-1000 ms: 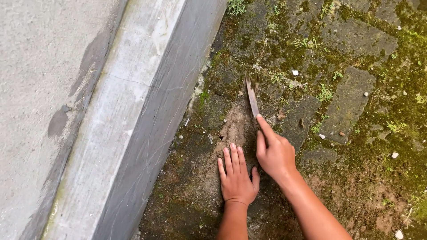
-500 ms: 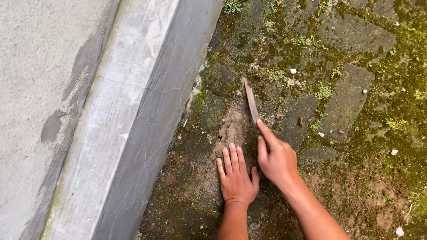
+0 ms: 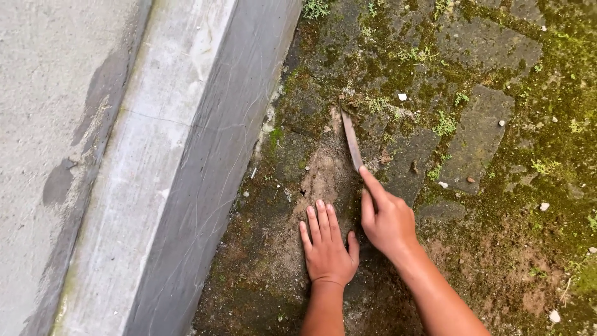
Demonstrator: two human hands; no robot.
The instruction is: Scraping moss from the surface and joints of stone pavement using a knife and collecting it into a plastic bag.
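My right hand grips a thin rusty blade, with the forefinger laid along its back. The blade's tip rests on the mossy ground just beyond a scraped bare patch of brown soil. My left hand lies flat, palm down, fingers together, on the near end of that patch, right beside my right hand. It holds nothing.
A grey concrete kerb runs along the left, with a concrete slab beyond it. Moss-covered paving stones with small weeds and pale pebbles spread to the right.
The blade's tip has shifted slightly away from me along the scraped patch. My left hand stays flat in the same place.
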